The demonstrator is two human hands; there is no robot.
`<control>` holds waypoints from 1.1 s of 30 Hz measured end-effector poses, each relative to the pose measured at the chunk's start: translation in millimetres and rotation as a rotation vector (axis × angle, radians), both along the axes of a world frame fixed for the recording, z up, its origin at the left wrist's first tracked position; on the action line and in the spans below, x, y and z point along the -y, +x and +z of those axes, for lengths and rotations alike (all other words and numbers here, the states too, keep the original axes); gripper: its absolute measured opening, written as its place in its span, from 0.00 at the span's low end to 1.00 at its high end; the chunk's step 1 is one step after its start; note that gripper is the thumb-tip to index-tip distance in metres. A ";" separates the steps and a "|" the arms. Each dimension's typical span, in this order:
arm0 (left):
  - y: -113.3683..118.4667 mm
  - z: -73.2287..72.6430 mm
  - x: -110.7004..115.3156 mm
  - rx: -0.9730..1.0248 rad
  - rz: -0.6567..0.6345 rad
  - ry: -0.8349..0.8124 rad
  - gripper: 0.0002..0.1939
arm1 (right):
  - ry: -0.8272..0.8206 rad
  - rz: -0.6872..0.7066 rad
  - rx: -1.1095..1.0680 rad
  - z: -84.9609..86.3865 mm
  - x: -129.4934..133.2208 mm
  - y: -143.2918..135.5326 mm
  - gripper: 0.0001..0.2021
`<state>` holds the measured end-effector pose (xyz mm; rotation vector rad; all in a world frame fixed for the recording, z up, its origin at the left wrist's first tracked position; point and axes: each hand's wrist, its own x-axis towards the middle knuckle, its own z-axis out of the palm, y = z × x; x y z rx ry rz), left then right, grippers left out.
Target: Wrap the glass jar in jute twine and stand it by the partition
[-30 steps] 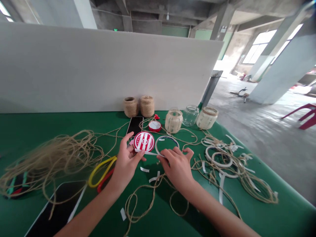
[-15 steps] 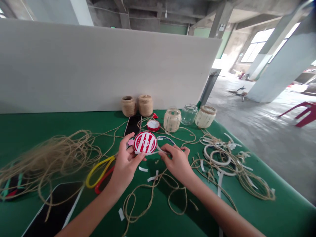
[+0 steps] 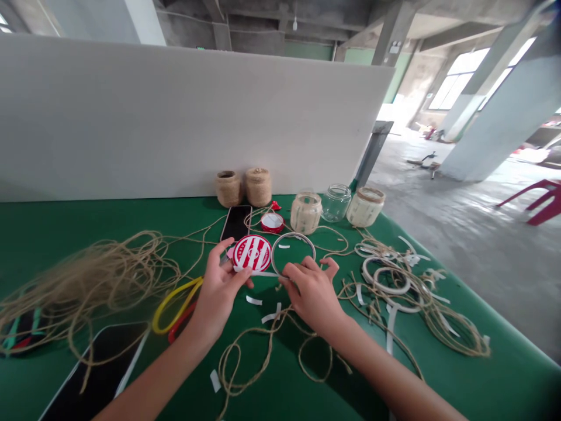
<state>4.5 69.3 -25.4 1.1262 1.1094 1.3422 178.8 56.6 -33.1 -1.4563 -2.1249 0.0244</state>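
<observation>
A round lid with red and white stripes (image 3: 253, 254) is gripped at its left and lower edge by my left hand (image 3: 219, 289). White tape (image 3: 265, 273) runs from the lid's lower edge to a thin roll of tape (image 3: 293, 235), whose ring stands tilted up. My right hand (image 3: 313, 289) pinches the lower side of that ring. Beneath both hands lie small white tape pieces (image 3: 254, 300) and loose twine (image 3: 249, 383). Just left of my left hand are scissors with yellow and red handles (image 3: 169, 301), partly hidden by it.
Twine-wrapped jars (image 3: 258, 187) stand by the white board (image 3: 197, 123). Nearer are a clear jar (image 3: 336, 204), tape-covered jars (image 3: 305, 213), a red-rimmed lid (image 3: 272, 222) and a phone (image 3: 236, 223). Twine heaps (image 3: 114, 275), tape rings (image 3: 385, 276) and a dark tablet-like device (image 3: 96, 374) flank my arms.
The tape ring has turned to face me more fully and sits slightly higher. The striped lid and my left hand have shifted a little left.
</observation>
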 end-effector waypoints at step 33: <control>2.7 0.8 5.3 -0.266 -0.032 0.084 0.29 | -0.102 -0.095 -0.196 -3.9 -5.9 1.2 0.09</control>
